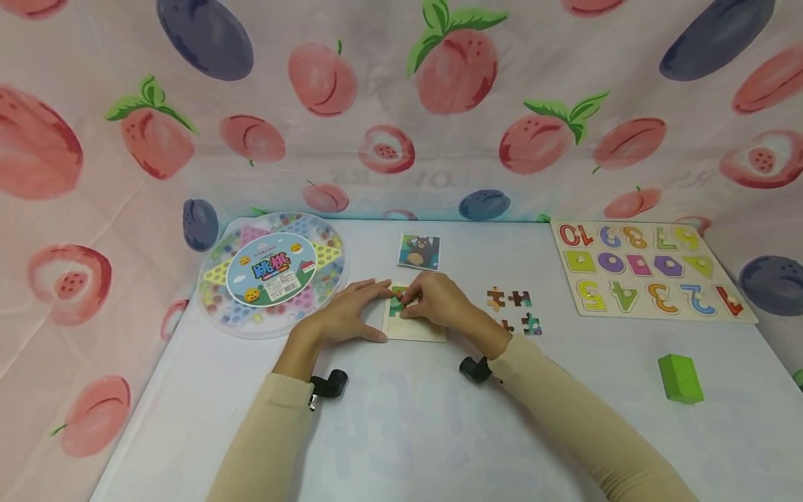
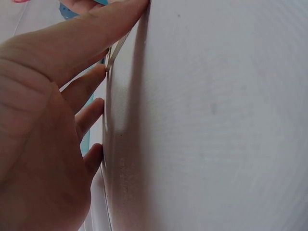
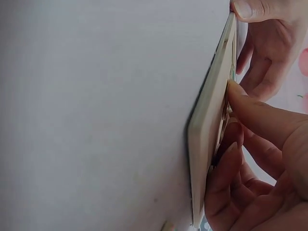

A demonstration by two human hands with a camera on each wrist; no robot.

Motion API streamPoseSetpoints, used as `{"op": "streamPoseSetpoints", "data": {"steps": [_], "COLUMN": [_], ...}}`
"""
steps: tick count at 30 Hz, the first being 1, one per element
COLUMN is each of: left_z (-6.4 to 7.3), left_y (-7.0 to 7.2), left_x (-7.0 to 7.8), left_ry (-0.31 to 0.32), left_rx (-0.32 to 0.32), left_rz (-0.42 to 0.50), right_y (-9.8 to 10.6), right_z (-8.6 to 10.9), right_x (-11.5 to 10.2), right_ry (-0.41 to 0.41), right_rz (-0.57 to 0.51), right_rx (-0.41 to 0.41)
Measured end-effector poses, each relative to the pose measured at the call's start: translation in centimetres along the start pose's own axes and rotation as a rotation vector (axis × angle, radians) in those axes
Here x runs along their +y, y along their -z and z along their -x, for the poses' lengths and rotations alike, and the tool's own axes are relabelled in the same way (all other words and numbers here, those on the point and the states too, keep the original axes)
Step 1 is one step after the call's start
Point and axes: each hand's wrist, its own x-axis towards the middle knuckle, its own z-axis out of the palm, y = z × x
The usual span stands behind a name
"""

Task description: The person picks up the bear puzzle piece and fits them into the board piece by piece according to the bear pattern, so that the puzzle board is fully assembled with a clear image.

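A small pale wooden puzzle tray (image 1: 417, 331) lies on the table with green puzzle pieces (image 1: 396, 311) in its upper left part. My left hand (image 1: 341, 312) rests at the tray's left side, thumb at the near left corner and extended fingers toward the far one. Over the tray, my right hand (image 1: 436, 300) pinches a small puzzle piece between thumb and fingers, mostly hidden by them. In the right wrist view, the right thumb (image 3: 262, 115) is low over the tray's surface. Several loose puzzle pieces (image 1: 519, 298) in brown and teal lie right of the tray.
Behind the tray lies a bear picture card (image 1: 419, 252). A round Chinese checkers set (image 1: 219, 314) stands at the left. At the right are a wooden number-and-shape board (image 1: 608, 286) and a green block (image 1: 680, 378). A fruit-print cloth (image 1: 439, 146) hangs behind the table.
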Motion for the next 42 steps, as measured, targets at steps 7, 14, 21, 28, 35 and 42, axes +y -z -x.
{"op": "streamPoseSetpoints", "data": {"steps": [7,14,21,28,35,42], "left_z": [0.0,0.0,0.0,-0.1,0.0,0.0], "left_y": [0.0,0.0,0.0,-0.1,0.0,-0.1], "left_x": [0.2,0.2,0.0,0.1,0.3,0.3], "left_ry": [0.007,0.012,0.004,0.009,0.013,0.014], "left_rx": [-0.006,-0.001,0.002,-0.001,-0.005,0.000], "left_rz": [0.004,0.006,-0.004,-0.008,-0.014,0.001], "right_y": [0.2,1.3,2.9,5.1,7.0,8.7], "right_z": [0.1,0.3,0.9,2.4,3.7,5.0], "right_x": [0.2,0.3,0.4,1.6,3.4,5.5], "right_ry": [0.009,0.061,0.059,0.042,0.042,0.053], "right_rz": [-0.014,-0.059,-0.094,-0.114,-0.111,-0.106], "right_rx": [-0.035,-0.125,-0.150,-0.087,-0.006,0.050]}}
